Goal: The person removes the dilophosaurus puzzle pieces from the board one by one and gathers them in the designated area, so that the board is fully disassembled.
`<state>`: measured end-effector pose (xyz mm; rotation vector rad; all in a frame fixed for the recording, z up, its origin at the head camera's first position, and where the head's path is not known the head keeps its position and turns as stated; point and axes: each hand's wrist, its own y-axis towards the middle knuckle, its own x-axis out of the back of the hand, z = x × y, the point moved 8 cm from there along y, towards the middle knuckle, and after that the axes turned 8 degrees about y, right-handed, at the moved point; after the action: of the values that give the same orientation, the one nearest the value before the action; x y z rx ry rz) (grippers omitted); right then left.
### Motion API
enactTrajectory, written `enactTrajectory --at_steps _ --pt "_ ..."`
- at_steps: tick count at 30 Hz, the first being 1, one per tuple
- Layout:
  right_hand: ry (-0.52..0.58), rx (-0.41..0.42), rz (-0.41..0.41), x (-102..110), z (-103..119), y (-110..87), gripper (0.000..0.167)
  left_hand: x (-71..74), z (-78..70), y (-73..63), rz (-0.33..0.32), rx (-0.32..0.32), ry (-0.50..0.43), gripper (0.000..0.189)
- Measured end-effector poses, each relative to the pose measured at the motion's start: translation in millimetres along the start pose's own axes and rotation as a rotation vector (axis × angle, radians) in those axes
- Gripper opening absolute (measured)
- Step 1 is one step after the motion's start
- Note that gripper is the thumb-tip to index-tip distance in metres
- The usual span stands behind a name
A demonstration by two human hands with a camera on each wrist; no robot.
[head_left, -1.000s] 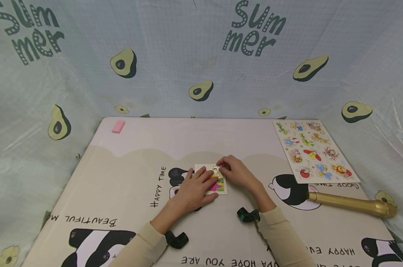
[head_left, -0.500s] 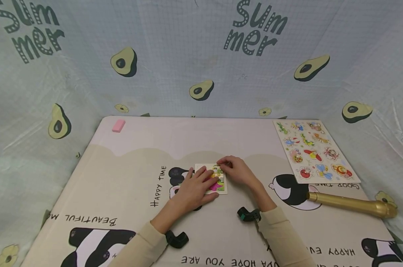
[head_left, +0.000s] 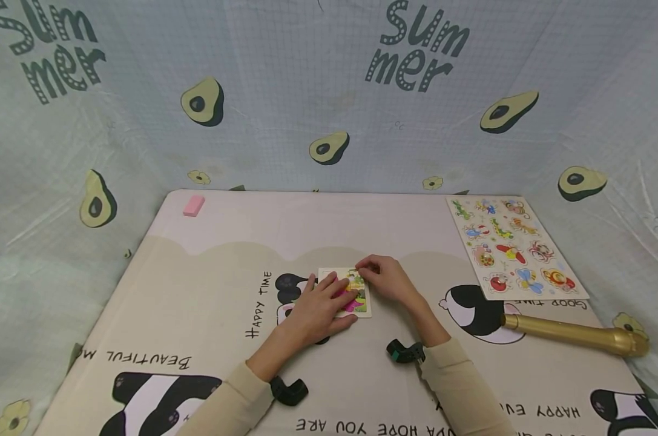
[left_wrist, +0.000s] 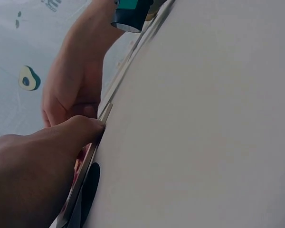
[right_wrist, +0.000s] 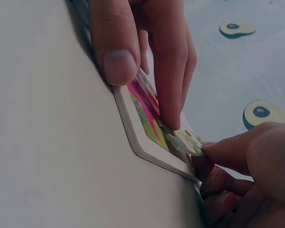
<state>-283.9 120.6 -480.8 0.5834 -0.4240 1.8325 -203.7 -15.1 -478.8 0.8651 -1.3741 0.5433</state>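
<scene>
A small picture puzzle in a white frame (right_wrist: pixel 127 124) lies on the table, showing pink and green areas. My left hand (head_left: pixel 319 310) lies over it from the left, fingers spread on the picture and thumb at the near edge of the frame. At the far right corner, my right hand (head_left: pixel 388 281) pinches a thin green and white puzzle piece (right_wrist: pixel 186 142) between thumb and finger. In the right wrist view that piece is tilted up from the frame, and a left fingertip touches it. Left fingers hide much of the picture.
A board of colourful animal pictures (head_left: pixel 516 248) lies at the back right. In front of it is a gold-coloured rod (head_left: pixel 574 335). A pink block (head_left: pixel 194 206) sits at the far left corner. Printed cloth walls (head_left: pixel 269 79) stand behind and beside the table.
Both hands stay almost in place over the puzzle. The right fingertips shift very slightly at the corner, still pinching the piece.
</scene>
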Motion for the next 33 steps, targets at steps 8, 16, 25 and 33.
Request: enactTrajectory --at_steps 8,16,25,33 --pt "0.028 -0.046 -0.051 2 -3 1.5 0.016 -1.2 0.9 0.8 0.003 0.007 -0.014 0.051" --pt "0.166 -0.138 -0.046 0 -10 1.0 0.018 -2.5 0.2 1.1 0.018 0.012 -0.034 0.05" --pt "0.278 -0.193 -0.023 -2 -12 -0.8 0.019 0.1 -0.3 0.3 0.003 0.018 -0.032 0.049" --pt "0.37 -0.215 -0.013 -2 -15 -1.2 0.022 -2.4 1.3 0.6 0.016 0.037 -0.056 0.051"
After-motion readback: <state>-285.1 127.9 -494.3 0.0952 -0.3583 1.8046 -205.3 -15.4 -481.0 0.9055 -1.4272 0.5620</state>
